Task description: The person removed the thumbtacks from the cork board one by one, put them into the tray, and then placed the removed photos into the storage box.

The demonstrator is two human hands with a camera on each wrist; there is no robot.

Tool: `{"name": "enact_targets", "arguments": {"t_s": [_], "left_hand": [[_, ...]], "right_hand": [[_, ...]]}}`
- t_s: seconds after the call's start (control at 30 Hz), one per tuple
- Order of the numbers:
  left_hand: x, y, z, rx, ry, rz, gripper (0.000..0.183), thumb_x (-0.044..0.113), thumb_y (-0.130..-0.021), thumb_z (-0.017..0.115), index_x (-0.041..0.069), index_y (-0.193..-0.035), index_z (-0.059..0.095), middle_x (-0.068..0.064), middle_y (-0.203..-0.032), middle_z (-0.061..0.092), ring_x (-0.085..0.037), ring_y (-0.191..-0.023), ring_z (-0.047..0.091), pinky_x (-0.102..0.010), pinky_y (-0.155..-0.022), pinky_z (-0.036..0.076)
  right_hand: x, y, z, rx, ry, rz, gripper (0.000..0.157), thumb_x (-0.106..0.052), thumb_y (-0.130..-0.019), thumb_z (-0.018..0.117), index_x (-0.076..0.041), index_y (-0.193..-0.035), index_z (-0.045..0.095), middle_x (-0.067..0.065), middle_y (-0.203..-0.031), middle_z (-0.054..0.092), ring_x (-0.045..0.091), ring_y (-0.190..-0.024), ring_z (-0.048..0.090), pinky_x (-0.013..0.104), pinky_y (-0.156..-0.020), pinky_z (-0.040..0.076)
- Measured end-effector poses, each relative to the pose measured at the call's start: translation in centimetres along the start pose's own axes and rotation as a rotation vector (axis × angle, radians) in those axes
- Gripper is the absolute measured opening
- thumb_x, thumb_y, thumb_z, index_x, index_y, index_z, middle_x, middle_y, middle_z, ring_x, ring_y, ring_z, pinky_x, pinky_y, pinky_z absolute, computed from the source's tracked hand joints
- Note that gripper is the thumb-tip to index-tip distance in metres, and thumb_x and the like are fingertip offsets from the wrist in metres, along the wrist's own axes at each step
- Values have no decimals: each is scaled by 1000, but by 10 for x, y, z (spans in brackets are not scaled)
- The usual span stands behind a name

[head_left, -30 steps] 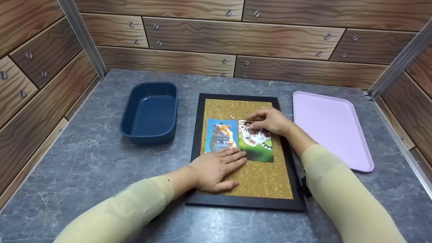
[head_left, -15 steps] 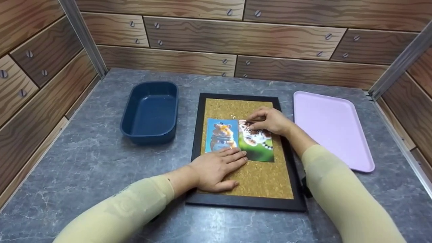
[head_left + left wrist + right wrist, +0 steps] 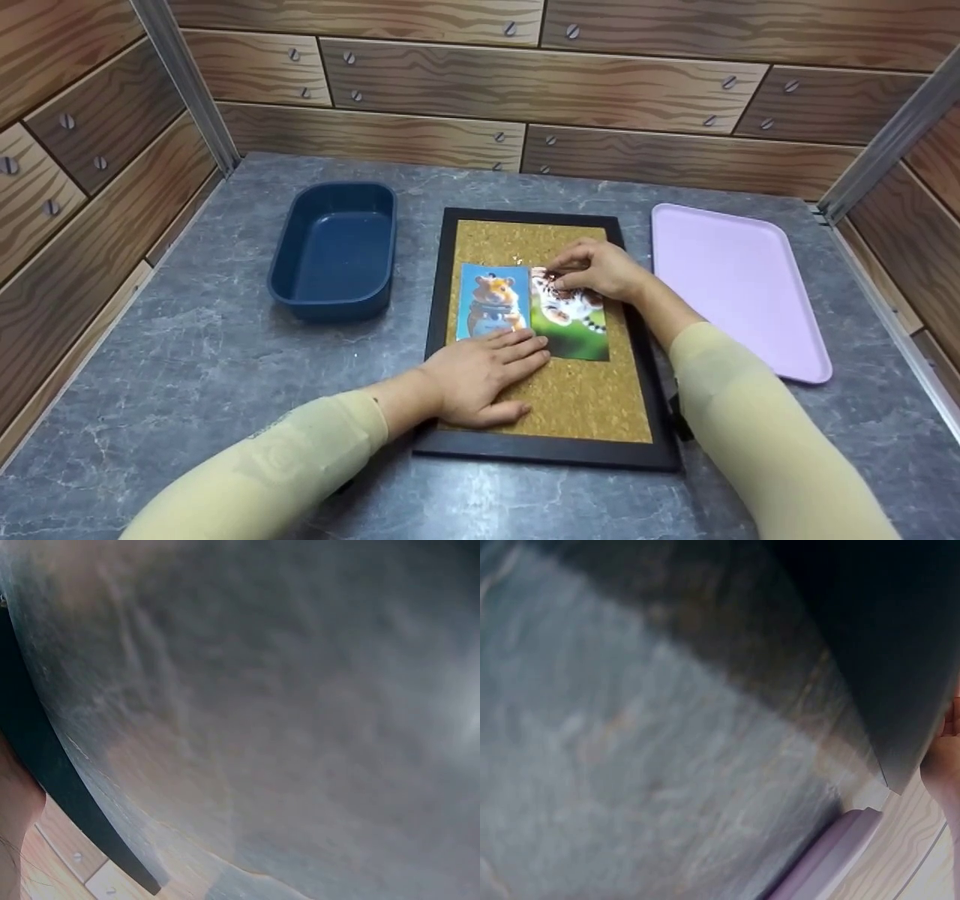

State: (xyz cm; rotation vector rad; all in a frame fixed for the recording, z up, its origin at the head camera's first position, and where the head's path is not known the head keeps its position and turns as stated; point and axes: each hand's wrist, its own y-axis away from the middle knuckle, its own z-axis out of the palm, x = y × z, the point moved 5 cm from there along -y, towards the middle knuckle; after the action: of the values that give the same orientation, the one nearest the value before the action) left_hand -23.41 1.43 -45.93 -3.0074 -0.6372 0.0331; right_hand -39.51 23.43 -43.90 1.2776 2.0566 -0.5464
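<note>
Two picture cards lie side by side on a cork board (image 3: 585, 401) with a black frame. The hamster picture (image 3: 491, 296) is on the left, the tiger picture (image 3: 574, 341) on the right. My left hand (image 3: 484, 379) rests flat, fingers straight, over the hamster picture's lower edge and the cork. My right hand (image 3: 600, 268) has bent fingers at the top edge of the tiger picture, its thumb low over the picture. I cannot tell what is between those fingertips. A small shiny bit (image 3: 517, 259) sits above the cards. Only each hand's edge shows in the wrist views.
A deep blue bin (image 3: 330, 259) stands left of the board. To the right lies a flat lilac tray (image 3: 739, 292), its edge also showing in the right wrist view. Wood-patterned walls (image 3: 450, 82) enclose the grey marbled table (image 3: 195, 360) at the back and sides.
</note>
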Motion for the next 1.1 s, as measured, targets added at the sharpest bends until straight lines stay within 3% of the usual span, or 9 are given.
{"name": "enact_targets", "arguments": {"t_s": [1.1], "left_hand": [[0,0,-1,4,8,13,75,56,-112,32,6,-168,30,-13,-173,28,-29,-160,23,-38,-131,16]], "right_hand": [[-1,0,0,-14,46,16,31,-19,-90,86,-9,-119,82,16,-137,65,35,-135,54,53,-120,34]]}}
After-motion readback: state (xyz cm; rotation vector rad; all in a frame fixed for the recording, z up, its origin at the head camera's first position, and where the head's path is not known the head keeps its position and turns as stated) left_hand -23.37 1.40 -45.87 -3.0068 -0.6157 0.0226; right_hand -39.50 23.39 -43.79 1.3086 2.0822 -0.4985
